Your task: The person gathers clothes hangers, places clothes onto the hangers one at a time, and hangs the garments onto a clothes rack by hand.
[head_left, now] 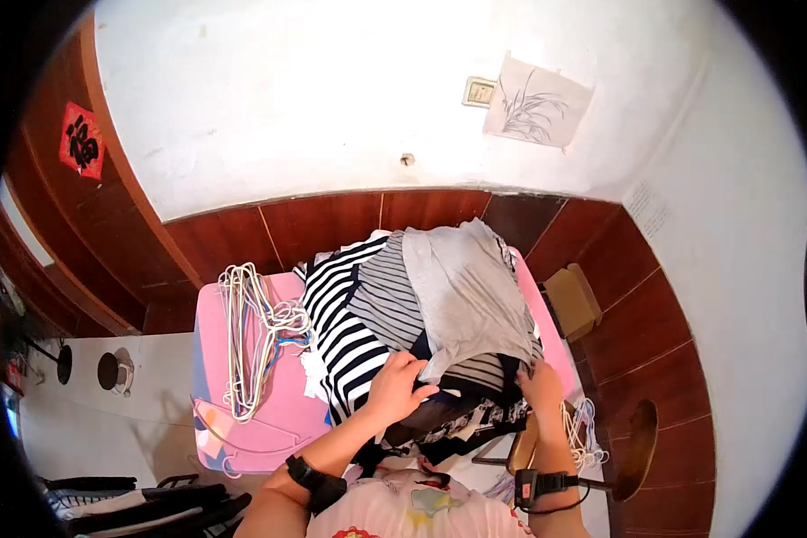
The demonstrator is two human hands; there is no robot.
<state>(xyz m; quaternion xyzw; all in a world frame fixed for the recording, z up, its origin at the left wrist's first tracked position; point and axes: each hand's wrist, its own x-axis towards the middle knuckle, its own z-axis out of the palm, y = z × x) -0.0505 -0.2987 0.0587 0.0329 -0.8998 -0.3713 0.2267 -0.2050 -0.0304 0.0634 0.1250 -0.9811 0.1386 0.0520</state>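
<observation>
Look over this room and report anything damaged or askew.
The white wall has a small dark damaged spot, perhaps a hole, above the wood panelling. The plant drawing looks tilted and crowds the switch plate beside it. Nothing looks spilled.

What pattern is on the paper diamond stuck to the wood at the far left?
Red diamond with a black character, seen in the head view.

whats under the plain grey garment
Grey-and-black striped fabric shows at the left and lower edges of the plain grey garment; anything under its middle is hidden.
</observation>
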